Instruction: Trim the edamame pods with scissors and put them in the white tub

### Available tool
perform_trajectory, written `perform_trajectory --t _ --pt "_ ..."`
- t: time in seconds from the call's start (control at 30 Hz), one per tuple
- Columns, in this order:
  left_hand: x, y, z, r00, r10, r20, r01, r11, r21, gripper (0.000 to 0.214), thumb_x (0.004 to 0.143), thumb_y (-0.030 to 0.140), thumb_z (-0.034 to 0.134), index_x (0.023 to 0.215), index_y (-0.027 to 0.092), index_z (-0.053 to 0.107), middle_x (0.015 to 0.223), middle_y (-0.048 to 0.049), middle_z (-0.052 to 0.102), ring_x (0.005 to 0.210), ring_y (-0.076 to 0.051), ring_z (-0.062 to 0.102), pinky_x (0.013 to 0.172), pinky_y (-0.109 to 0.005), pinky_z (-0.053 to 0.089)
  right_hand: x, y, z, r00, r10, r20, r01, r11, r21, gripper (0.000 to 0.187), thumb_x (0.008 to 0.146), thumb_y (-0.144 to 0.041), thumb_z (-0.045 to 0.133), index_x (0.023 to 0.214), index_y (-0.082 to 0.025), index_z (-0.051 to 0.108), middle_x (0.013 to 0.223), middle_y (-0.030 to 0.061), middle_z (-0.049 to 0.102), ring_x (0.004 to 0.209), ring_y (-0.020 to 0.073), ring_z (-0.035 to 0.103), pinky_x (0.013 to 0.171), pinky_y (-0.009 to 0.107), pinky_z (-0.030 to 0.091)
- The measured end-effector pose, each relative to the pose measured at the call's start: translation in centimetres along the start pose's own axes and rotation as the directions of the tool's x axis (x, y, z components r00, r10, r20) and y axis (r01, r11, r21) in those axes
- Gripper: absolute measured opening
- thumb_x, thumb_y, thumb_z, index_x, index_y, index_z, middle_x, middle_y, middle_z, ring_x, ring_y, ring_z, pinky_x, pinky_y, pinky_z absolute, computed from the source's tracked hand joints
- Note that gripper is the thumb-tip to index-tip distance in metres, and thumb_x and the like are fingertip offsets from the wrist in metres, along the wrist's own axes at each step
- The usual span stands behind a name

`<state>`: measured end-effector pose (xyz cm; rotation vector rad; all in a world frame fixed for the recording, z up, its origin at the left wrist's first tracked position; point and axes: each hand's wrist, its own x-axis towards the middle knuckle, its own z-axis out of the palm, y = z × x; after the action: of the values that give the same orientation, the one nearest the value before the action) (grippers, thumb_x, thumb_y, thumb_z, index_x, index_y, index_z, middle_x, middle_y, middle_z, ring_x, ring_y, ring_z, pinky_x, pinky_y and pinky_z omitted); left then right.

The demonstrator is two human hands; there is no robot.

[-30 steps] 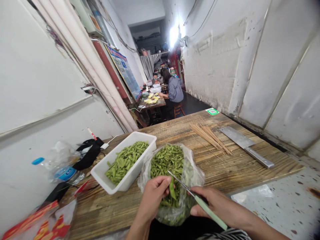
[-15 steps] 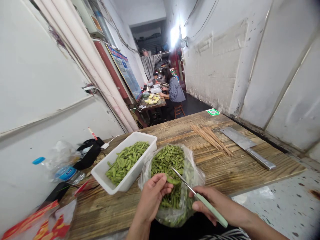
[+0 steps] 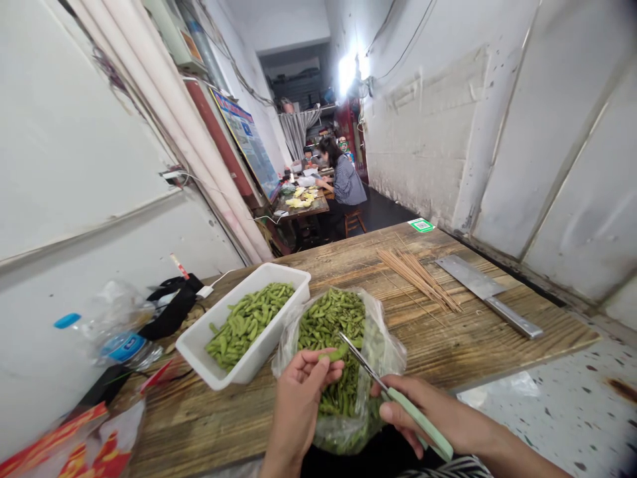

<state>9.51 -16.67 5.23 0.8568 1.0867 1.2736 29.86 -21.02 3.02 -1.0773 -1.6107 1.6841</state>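
Observation:
Between its thumb and fingers my left hand (image 3: 302, 393) pinches a green edamame pod (image 3: 334, 354) over a clear plastic bag (image 3: 391, 332). The bag stands open and is filled with edamame pods (image 3: 334, 313). My right hand (image 3: 428, 406) grips scissors (image 3: 417, 419) with pale green handles. Their blades are parted slightly, with the tips at the right end of the held pod. Left of the bag is a white plastic tub (image 3: 219, 377) with more pods (image 3: 249, 325) inside.
Thin wooden skewers (image 3: 415, 275) and a cleaver (image 3: 475, 282) lie on the wooden table (image 3: 199, 425) to the right. A water bottle (image 3: 127, 346) and a red-printed packet (image 3: 94, 448) are at the left. Beyond, a person in a striped shirt (image 3: 347, 182) sits at another table.
The scissor blades have opened a little around the pod's end, and the pod in my left hand lies more level. The view has shifted slightly.

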Motion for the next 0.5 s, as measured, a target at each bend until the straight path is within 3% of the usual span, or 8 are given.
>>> perform_trajectory --t 0.2,0.37,0.5 --pt "-0.4 -0.2 0.0 1.0 -0.015 0.01 0.015 1.0 0.026 0.028 0.061 0.032 0.08 0.074 0.012 0.066 0.091 -0.0084 0.071 0.075 -0.016 0.068 0.071 -0.028 0.056 0.0 -0.4 0.0 1.0 0.008 0.003 -0.008 0.999 0.05 0.047 0.084 -0.06 0.051 0.096 -0.015 0.052 0.049 -0.0095 0.042 0.036 0.0042 0.041 0.032 0.01 0.033" --pt "-0.7 -0.6 0.0 1.0 0.01 0.006 -0.01 0.998 0.066 0.029 0.064 0.034 0.077 0.077 0.011 0.065 0.091 -0.009 0.071 0.077 -0.017 0.068 0.073 -0.029 0.056 0.7 0.1 0.2 0.995 0.094 -0.028 -0.089 0.988 0.129 0.038 0.082 -0.054 0.057 0.089 -0.017 0.052 0.045 -0.0114 0.038 0.031 0.0043 0.036 0.027 0.011 0.031" --pt "0.2 0.5 -1.5 0.984 0.158 -0.08 -0.137 0.964 0.227 0.029 0.067 0.037 0.073 0.082 0.013 0.064 0.094 -0.0111 0.071 0.078 -0.02 0.069 0.076 -0.035 0.056 1.0 0.4 0.2 0.991 0.126 -0.04 -0.12 0.985 0.126 0.035 0.08 -0.05 0.06 0.085 -0.017 0.052 0.042 -0.0121 0.037 0.029 0.0047 0.036 0.025 0.01 0.029"
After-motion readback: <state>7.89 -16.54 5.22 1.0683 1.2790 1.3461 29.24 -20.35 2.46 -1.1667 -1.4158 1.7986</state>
